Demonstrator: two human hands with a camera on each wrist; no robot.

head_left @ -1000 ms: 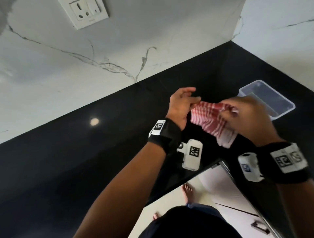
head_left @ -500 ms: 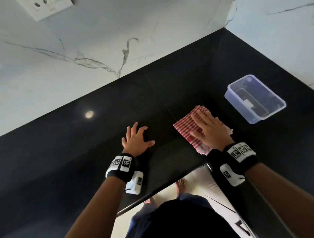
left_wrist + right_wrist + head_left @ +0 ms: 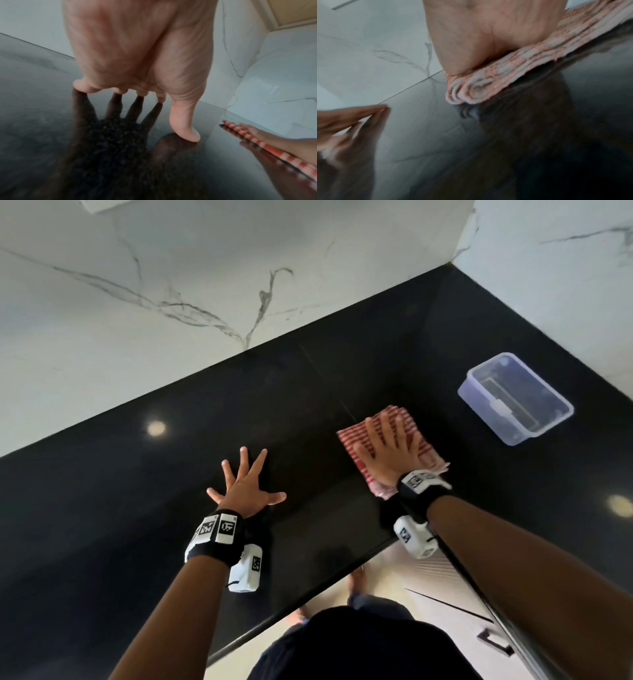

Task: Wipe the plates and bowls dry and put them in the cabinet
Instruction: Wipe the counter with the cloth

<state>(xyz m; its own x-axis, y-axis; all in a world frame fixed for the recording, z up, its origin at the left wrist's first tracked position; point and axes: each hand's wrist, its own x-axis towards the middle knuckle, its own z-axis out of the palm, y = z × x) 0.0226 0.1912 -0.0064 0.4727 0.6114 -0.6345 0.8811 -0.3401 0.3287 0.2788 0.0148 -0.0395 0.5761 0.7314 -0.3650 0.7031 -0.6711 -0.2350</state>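
Cloth (image 3: 394, 440) (red-checked, folded) under flat right hand (image 3: 390, 453); left hand (image 3: 245, 487) splayed on black counter (image 3: 102, 508); plastic container (image 3: 515, 398) far right.

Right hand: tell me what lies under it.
The right hand presses flat on a folded red-checked cloth, which lies on the black counter. The right wrist view shows the cloth's stacked layers. Anything between the folds is hidden.

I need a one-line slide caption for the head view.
Right hand presses a folded red-checked cloth flat on the black counter; left hand lies spread beside it.
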